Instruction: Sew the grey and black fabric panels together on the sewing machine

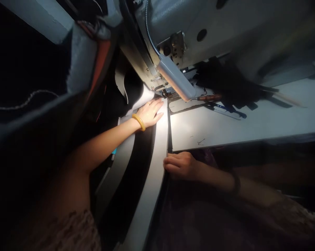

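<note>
Left hand [149,113] and right hand [179,165] press fabric [157,146] beside a sewing machine [207,38].

A sewing workshop is shown, as is indicated by the industrial sewing machine [199,31] filling the upper right of the frame, with a lamp bar [175,78] mounted on it. A white work table [212,132] lies at centre right, where a wooden-handled tool [209,97] and dark fabric pieces [225,82] are laid, and a long fabric strip [152,174] runs along the lower centre.
</note>
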{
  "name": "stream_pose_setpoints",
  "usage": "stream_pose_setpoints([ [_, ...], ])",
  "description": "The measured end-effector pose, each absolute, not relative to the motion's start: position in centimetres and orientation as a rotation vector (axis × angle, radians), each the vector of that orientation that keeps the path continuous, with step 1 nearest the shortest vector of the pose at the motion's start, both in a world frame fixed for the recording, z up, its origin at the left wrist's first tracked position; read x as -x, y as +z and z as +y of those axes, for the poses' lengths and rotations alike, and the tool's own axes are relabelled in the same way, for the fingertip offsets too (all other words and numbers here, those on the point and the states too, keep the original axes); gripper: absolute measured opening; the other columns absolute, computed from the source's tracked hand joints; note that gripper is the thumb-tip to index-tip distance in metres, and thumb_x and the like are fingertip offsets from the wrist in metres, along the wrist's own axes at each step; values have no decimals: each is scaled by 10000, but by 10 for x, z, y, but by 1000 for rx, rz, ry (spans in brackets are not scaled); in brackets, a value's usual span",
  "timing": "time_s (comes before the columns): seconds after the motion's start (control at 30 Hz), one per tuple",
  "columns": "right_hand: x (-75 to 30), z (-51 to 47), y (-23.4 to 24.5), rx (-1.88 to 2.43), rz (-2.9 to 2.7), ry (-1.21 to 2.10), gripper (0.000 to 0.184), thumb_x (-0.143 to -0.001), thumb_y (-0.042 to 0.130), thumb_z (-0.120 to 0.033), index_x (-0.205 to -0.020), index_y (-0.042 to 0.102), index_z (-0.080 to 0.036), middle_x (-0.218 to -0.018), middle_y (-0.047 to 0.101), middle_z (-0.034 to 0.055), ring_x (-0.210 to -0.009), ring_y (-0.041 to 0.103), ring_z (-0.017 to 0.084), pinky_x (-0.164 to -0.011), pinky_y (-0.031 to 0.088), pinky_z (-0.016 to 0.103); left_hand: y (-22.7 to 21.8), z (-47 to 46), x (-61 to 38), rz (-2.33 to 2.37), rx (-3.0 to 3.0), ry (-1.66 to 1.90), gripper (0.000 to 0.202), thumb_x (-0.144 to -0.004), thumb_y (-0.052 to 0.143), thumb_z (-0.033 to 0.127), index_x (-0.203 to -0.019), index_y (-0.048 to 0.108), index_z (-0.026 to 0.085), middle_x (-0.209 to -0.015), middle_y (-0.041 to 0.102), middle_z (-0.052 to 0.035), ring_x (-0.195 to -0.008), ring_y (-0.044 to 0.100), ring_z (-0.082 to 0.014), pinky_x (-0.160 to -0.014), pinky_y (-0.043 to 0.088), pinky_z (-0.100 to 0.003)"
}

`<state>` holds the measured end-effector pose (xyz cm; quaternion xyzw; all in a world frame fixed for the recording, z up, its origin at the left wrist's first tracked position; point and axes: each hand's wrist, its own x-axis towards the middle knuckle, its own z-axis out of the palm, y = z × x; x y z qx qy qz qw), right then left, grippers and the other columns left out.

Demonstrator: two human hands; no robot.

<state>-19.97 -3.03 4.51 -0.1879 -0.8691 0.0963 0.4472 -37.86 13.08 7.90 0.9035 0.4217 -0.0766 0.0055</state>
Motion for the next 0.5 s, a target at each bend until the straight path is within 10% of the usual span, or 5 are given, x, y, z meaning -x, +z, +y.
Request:
stream_pose_setpoints([
  [0.5, 179, 27, 49, 525, -2572, 238, 231, -890, 366, -125, -777, 566, -150, -769, 576, 40, -708, 483, 117, -548, 305, 232, 70, 126, 380, 1398, -2760, -152, 491, -909, 357, 355, -1348, 336, 136, -1400, 317, -87, -1311, 270, -217, -1092, 293, -367],
])
